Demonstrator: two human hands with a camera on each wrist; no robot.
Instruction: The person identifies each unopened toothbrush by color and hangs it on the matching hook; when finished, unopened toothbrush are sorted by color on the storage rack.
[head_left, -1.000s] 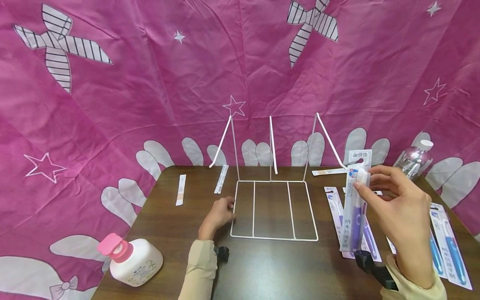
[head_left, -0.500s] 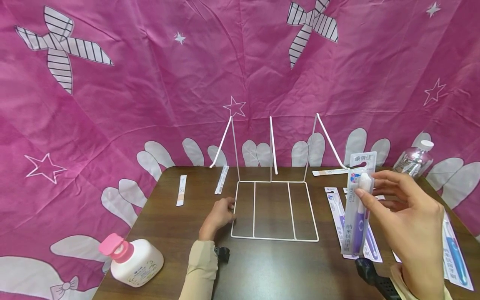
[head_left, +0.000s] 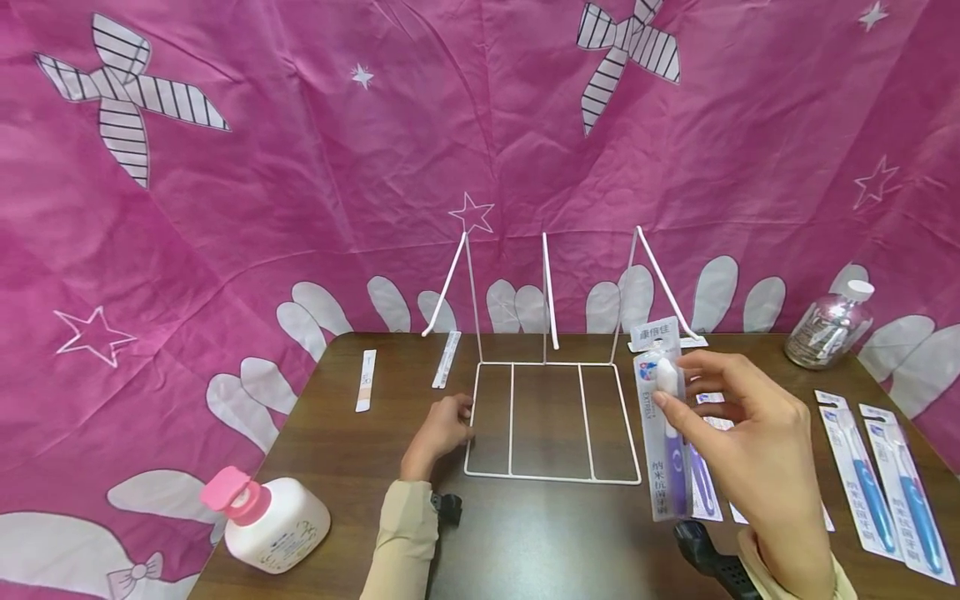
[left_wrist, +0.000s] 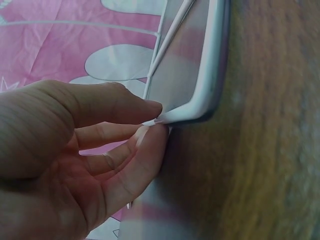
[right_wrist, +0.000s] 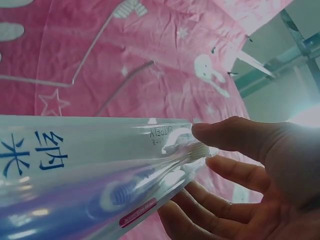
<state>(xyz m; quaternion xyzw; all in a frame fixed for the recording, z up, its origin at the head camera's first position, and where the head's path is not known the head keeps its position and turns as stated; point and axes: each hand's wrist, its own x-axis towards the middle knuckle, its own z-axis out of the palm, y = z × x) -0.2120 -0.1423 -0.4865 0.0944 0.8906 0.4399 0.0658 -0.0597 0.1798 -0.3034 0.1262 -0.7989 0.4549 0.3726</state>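
Note:
A white wire rack stands on the table, with a flat base and upright wires ending in slanted hooks. My left hand pinches the left side wire of its base; in the left wrist view thumb and fingertips meet at the wire's corner. Right of the rack, my right hand holds up a purple toothbrush in a clear blister pack, roughly upright, its hang-hole card on top. Thumb and fingers grip the pack near the brush head, as the right wrist view shows.
More packaged toothbrushes lie on the right: purple ones partly behind my right hand, and two blue ones. A clear bottle stands at the back right, a pink-capped pump bottle at the front left. Small white strips lie further back.
My right hand has moved left with the toothbrush pack, toward the rack, bringing both blue toothbrush packs into full view. The left hand keeps its grip on the rack.

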